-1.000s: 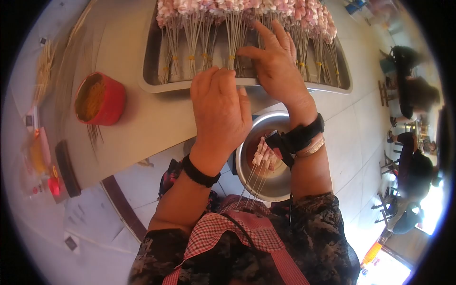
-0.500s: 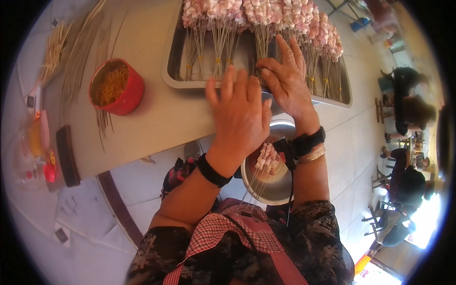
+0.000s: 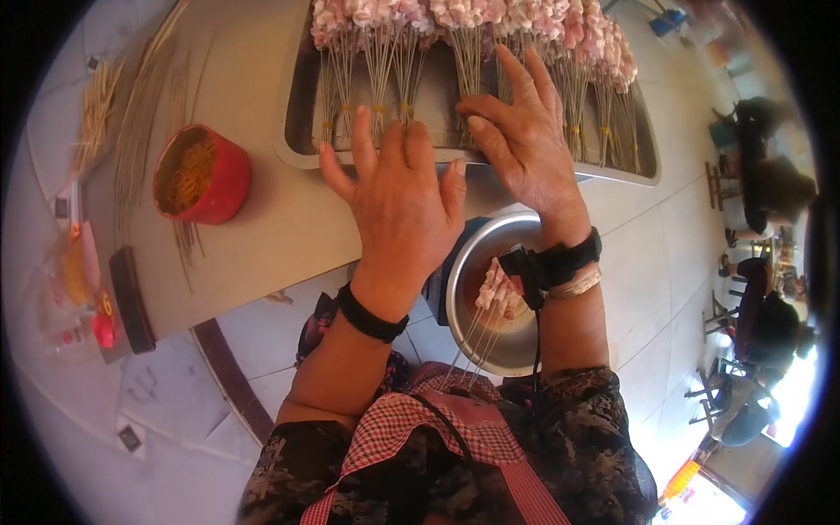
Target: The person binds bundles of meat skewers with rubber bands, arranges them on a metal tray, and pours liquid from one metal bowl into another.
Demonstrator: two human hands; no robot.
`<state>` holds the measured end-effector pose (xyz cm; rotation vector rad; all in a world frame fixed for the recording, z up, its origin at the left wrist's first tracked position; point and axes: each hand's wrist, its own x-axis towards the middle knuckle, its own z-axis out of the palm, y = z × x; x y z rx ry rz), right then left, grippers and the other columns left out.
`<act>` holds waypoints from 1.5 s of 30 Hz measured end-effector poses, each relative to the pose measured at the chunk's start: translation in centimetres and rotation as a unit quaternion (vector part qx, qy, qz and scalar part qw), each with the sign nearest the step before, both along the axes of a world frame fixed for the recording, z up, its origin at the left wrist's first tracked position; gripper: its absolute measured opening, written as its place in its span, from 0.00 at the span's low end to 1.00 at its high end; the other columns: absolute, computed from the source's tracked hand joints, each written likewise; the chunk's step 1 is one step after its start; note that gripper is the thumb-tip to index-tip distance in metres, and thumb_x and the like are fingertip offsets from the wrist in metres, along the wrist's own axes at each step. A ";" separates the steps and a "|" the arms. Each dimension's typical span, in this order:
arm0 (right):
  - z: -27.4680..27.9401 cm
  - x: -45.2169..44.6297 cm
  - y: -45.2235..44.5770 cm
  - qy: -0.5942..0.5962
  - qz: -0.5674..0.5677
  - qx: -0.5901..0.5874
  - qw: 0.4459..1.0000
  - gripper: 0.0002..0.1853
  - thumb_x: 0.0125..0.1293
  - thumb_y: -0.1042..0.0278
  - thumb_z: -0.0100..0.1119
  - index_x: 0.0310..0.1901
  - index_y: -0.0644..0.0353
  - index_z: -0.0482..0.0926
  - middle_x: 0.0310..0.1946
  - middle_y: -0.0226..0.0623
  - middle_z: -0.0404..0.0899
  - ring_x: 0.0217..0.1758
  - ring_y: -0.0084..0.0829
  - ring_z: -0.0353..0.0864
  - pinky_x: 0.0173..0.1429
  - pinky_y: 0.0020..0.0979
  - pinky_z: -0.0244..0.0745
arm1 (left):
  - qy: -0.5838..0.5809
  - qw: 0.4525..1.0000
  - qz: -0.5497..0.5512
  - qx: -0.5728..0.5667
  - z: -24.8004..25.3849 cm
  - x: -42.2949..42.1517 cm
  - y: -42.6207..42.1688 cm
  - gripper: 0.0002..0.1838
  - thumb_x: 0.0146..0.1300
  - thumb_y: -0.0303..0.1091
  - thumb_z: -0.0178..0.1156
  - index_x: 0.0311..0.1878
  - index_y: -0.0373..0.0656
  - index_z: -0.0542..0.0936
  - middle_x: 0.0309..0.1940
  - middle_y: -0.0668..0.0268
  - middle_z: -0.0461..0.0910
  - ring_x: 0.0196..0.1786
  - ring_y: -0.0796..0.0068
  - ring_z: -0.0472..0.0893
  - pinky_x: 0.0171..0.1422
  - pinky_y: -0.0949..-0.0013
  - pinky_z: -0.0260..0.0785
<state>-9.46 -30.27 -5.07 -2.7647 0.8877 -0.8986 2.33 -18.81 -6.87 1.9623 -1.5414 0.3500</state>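
A metal tray [image 3: 293, 131] holds bundles of meat skewers [image 3: 381, 66], their bare sticks toward me and several bound with yellow rubber bands. My left hand [image 3: 398, 201] is over the tray's near rim, fingers apart and holding nothing. My right hand [image 3: 525, 140] is farther right above the tray, with two fingers stretched out. Its forefinger and thumb lie beside the lower ends of a skewer bundle [image 3: 468, 66], a small gap between them; whether they touch the sticks I cannot tell.
A red tub [image 3: 227, 184] of yellow rubber bands [image 3: 194, 182] stands on the table [image 3: 262, 236], near loose sticks [image 3: 144, 114]. Below the tray, a metal basin [image 3: 455, 306] has several meat skewers [image 3: 497, 293] leaning over it. People [image 3: 770, 188] sit farther right.
My left hand has moved left relative to the tray, away from my right hand, its fingers more spread. My right hand stays by the same bundle. The view has shifted slightly.
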 end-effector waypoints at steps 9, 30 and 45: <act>0.1 0.4 0.1 -0.003 -0.010 0.000 1.000 0.12 0.60 0.59 0.52 0.41 0.50 0.82 0.64 0.54 0.59 0.71 0.58 0.47 0.72 0.52 0.39 | 0.009 1.000 -0.003 0.009 0.0 0.3 -0.7 0.20 0.57 0.44 0.56 0.43 0.36 0.72 0.36 0.54 0.76 0.62 0.47 0.63 0.63 0.33 0.36; 0.1 2.3 1.2 0.031 -0.010 -0.011 0.999 0.18 0.64 0.54 0.49 0.51 0.51 0.80 0.67 0.51 0.55 0.73 0.54 0.44 0.72 0.46 0.42 | 0.080 0.995 -0.060 -0.008 0.3 0.6 0.5 0.18 0.56 0.36 0.56 0.49 0.40 0.74 0.52 0.59 0.73 0.57 0.52 0.68 0.67 0.40 0.39; 0.2 1.9 0.9 0.006 0.001 0.005 1.000 0.20 0.63 0.53 0.49 0.51 0.52 0.79 0.65 0.53 0.59 0.72 0.55 0.47 0.71 0.48 0.45 | 0.035 0.997 0.063 0.021 0.5 3.0 0.4 0.39 0.50 0.56 0.62 0.59 0.36 0.67 0.61 0.45 0.63 0.60 0.51 0.67 0.66 0.40 0.42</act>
